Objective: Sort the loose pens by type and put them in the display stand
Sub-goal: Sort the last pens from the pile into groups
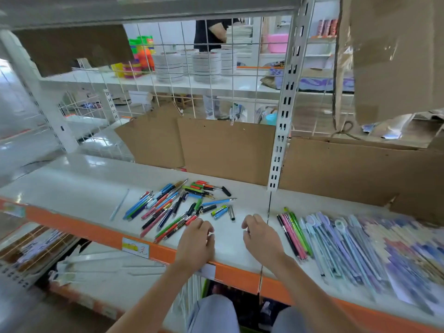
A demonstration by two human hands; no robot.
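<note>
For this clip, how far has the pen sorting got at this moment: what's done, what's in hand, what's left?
Done: a row of pens lies side by side on the shelf, at the right next to packaged ones. In hand: nothing. The left hand and right hand hover loosely curled, near the front edge. Left: the mixed pile of loose pens is unsorted. No display stand is clearly visible.
</note>
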